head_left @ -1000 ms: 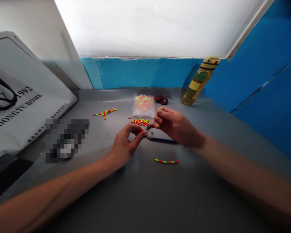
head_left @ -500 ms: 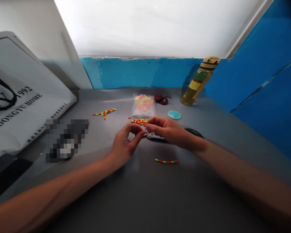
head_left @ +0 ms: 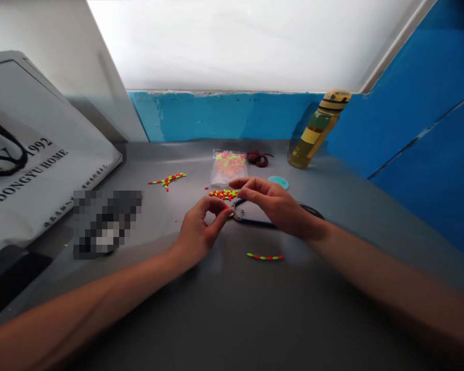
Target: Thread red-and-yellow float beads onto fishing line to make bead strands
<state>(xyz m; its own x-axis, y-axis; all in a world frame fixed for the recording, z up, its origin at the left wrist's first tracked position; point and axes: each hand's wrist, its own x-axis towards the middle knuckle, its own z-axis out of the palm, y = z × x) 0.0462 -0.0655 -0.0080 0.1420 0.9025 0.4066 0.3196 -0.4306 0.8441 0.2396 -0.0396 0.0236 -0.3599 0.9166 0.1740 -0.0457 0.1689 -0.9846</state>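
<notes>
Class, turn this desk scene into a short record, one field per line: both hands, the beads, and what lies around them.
Left hand: thumb and finger pinch a small red bead
Right hand: partly hides a blue-handled tool; whether it holds anything is unclear
Bead pile: red and yellow-green, on the near side of the clear bag
Nearest bead row: alternating colours
Left bead cluster: branching shape
Back: dark red cord beside the clear bag; yellowish bottle farther right
</notes>
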